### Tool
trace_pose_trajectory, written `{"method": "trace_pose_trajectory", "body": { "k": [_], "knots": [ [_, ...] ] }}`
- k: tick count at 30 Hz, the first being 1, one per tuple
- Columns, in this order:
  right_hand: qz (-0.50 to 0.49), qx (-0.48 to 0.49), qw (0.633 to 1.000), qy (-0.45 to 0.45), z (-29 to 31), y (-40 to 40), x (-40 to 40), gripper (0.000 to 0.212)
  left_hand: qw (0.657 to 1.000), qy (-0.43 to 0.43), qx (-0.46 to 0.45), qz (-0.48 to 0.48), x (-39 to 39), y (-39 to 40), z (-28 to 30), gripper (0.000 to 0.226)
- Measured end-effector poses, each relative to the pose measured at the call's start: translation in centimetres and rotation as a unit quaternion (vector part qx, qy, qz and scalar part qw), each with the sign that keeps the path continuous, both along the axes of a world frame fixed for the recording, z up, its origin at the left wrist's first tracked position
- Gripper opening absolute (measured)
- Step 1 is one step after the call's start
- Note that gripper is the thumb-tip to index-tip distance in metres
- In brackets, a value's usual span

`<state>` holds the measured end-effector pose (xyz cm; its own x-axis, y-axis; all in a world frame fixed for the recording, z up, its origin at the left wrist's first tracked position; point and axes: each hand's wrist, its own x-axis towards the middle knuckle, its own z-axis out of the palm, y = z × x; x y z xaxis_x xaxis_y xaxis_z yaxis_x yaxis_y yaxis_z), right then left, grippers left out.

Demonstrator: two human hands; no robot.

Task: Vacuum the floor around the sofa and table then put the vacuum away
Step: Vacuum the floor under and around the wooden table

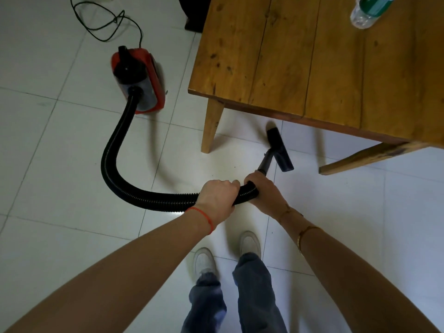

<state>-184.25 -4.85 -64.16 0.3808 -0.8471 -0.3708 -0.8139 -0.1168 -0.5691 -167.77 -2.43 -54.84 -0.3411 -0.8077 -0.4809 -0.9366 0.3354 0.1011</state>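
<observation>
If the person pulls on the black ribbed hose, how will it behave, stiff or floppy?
The black ribbed hose is probably flexible: it bends in a wide curve from the red vacuum body to the hands. It likely keeps some spring, since the curve is smooth and not kinked. Both the left hand and right hand grip it, so the ribs may help against slipping.

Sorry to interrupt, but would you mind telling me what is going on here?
A person is vacuuming the tiled floor beside a wooden table. The left hand and right hand both grip the black hose, near its nozzle end. The nozzle rests on the floor at the table's edge. The red vacuum stands to the left.
</observation>
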Motion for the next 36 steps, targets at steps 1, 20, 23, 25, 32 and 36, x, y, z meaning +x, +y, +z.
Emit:
{"method": "trace_pose_trajectory", "body": {
  "k": [1,20,23,25,32,36],
  "knots": [
    [-0.003,0.005,1.000,-0.002,0.0,0.3,-0.1,0.016,1.000,0.001,0.000,-0.003,0.0,0.1,0.1,0.027],
    [0.027,0.035,0.997,-0.064,4.3,6.4,11.1,0.023,0.995,-0.083,0.044,0.026,10.1,5.8,5.4,0.021],
    [0.013,0.018,0.998,-0.058,5.1,6.2,10.6,0.021,0.996,-0.085,0.037,0.015,9.5,5.2,6.1,0.021],
    [0.007,0.015,0.998,-0.060,5.2,5.7,9.5,0.021,0.996,-0.085,0.031,0.002,8.4,4.6,6.3,0.021],
    [-0.050,0.020,0.997,-0.058,4.5,4.0,2.0,0.020,0.997,-0.059,0.027,-0.042,1.2,1.4,5.5,0.023],
    [-0.092,0.028,0.993,-0.071,3.9,3.0,-3.5,0.022,0.996,-0.041,0.022,-0.070,-4.0,-0.6,4.8,0.026]
  ]
}}
